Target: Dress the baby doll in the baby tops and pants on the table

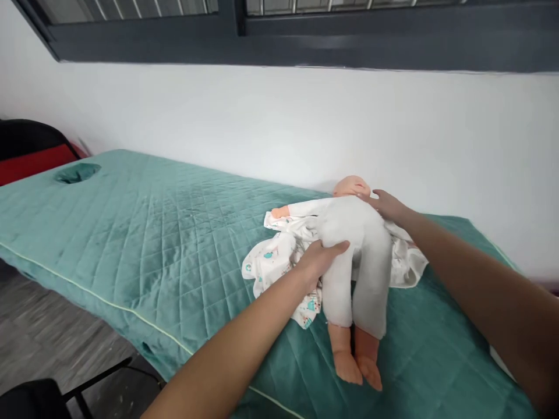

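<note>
A baby doll lies on its back, its head toward the wall and its bare feet toward me. Its body and limbs are white cloth; the head, hands and feet are skin-toned plastic. Under it is spread a white printed baby garment with teal and pink figures, showing on both sides. My left hand grips the doll at the hip, thumb on top, the other fingers partly hidden. My right hand holds the doll by the shoulder near the neck, fingers partly behind it. The doll's arm on that side is hidden.
The doll rests on a long bed with a green quilted cover and a face hole at the far left. Behind runs a white wall below a dark window frame. A black-and-red chair stands beyond the left end.
</note>
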Tool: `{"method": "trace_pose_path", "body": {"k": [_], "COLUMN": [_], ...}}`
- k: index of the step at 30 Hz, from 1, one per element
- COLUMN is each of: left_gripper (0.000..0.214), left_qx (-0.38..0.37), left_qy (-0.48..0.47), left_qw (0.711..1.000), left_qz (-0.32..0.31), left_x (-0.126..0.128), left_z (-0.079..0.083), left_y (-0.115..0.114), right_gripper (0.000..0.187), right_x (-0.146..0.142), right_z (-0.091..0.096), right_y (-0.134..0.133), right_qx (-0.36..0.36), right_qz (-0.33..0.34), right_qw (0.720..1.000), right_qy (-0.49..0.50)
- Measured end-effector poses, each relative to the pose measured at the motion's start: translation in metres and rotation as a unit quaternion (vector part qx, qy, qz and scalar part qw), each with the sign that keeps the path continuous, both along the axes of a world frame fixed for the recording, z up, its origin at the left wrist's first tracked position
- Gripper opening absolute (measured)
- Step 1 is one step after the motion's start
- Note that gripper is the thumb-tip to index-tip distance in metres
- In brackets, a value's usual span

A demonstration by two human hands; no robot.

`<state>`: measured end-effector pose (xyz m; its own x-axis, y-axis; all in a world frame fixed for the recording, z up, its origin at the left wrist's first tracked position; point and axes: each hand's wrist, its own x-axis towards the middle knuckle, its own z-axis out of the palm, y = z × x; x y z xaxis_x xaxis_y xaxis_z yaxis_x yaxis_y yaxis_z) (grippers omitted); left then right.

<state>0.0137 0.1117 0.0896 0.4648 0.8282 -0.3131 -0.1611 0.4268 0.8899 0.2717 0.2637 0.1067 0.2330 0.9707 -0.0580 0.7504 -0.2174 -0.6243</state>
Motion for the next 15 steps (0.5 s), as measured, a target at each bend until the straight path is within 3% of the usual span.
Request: {"method": "trace_pose_path", "body": {"k": [4, 8, 11, 15], "left_gripper": [0.074, 0.073, 0.067, 0.054], "left_qx": [0.058, 0.078, 0.077, 0.078], "left_qy": [0.021, 0.036, 0.048, 0.071], "left_qw": [0.998, 0.996, 0.995, 0.990], "left_qz": [-0.002, 0.010, 0.043, 0.092], "left_x": [-0.024, -0.079, -0.130, -0.198], "left_z": [0.022, 0.038, 0.038, 0.027], "left_y": [0.014, 0.030, 0.042, 0.059], "right_gripper": [0.103, 0.086, 0.086, 0.096], "right_x": [-0.018, -0.067, -0.121, -0.199], "right_z": [0.017, 0.030, 0.033, 0.031], "right_y": [0.011, 0.025, 0.040, 0.064], "right_qx": [-0.009, -0.004, -0.019, -0.017], "right_qz": [0.024, 0.054, 0.064, 0.094], "right_qw": [0.999, 0.998, 0.996, 0.994], "right_qy": [0.029, 0.045, 0.052, 0.058]}}
